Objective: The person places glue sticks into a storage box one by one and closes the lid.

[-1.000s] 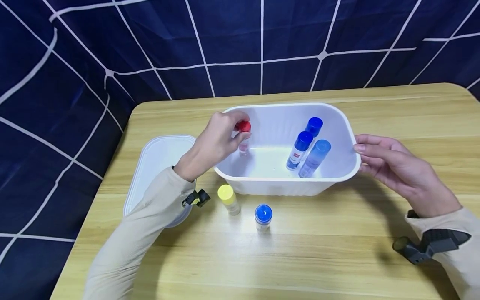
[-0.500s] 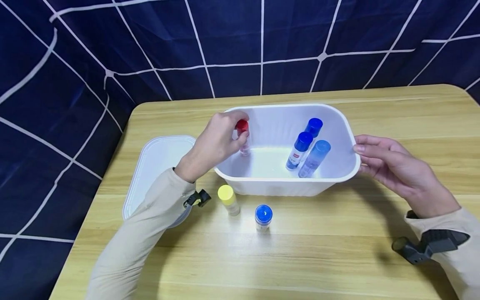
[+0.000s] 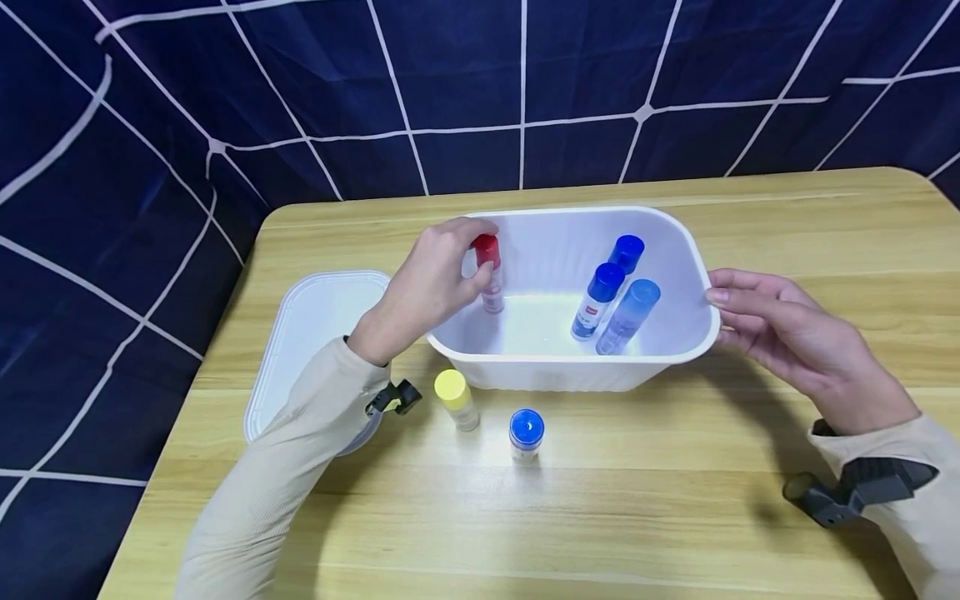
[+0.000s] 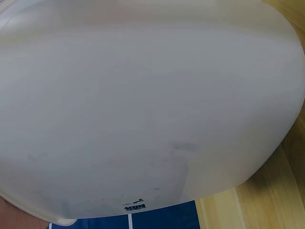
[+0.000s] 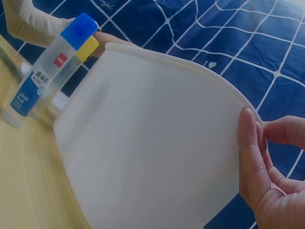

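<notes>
A clear glue bottle with a red cap [image 3: 492, 295] stands nearly upright inside the left end of a white plastic bin [image 3: 555, 372]. My left hand [image 3: 427, 287] reaches over the rim and pinches its red cap between thumb and fingers. On the other side, my right hand [image 3: 802, 337] grips the bin's right rim; in the right wrist view its thumb and fingers [image 5: 249, 133] hold that edge. Several blue-capped bottles [image 3: 594, 304] stand at the bin's right end. The left wrist view is filled by the bin's outer wall [image 4: 143, 105].
In front of the bin, a yellow-capped bottle [image 3: 454, 398] and a blue-capped liquid glue bottle [image 3: 527, 432] stand on the wooden table [image 3: 600, 517]. A white lid [image 3: 315, 321] lies at left, partly under the left forearm. Dark blue cloth [image 3: 465, 67] hangs behind.
The red-capped bottle has shifted and straightened slightly in the left hand's pinch, showing more of its cap. The right hand stays on the bin's rim.
</notes>
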Tool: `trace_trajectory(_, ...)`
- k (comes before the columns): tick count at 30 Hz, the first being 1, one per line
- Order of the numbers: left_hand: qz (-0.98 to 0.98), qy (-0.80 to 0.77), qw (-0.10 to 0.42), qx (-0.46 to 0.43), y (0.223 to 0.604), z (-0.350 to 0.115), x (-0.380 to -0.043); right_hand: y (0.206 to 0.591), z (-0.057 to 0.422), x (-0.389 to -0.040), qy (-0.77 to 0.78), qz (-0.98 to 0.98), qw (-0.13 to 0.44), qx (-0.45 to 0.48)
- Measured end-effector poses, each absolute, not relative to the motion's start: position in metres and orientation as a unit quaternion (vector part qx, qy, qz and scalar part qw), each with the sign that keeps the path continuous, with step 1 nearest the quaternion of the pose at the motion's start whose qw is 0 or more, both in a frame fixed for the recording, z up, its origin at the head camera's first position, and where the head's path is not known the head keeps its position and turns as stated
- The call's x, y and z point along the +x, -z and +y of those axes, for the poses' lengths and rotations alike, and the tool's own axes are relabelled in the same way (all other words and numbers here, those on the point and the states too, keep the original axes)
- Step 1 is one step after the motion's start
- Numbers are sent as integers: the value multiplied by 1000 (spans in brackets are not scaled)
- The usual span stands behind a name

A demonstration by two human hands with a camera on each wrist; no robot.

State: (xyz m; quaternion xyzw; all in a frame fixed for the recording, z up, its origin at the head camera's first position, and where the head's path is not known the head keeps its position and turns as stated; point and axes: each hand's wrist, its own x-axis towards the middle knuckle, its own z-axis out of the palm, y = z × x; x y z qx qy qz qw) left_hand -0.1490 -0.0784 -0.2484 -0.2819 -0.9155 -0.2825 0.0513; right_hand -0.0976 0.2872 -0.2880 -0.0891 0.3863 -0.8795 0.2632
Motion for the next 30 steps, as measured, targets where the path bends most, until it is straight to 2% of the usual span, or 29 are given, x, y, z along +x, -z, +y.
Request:
trace_trajectory(7, -909, 307, 61, -276, 249, -79, -150, 288, 288, -98, 878, 392, 258, -89)
trace_trajectory(16, -839, 426, 197, -277, 253, -96, -134, 289, 287, -98, 875, 395, 264, -95)
trace_trajectory(23, -799, 447, 265, -302, 246, -116, -114, 289, 288, -99, 876, 390, 268, -92)
trace_trajectory(27, -797, 435, 283, -309, 243, -126, -100, 289, 287, -99, 877, 385, 269, -98)
trace_trajectory(30, -804, 430, 272, -309, 242, -133, -90, 289, 287, -98, 878, 384, 267, -99)
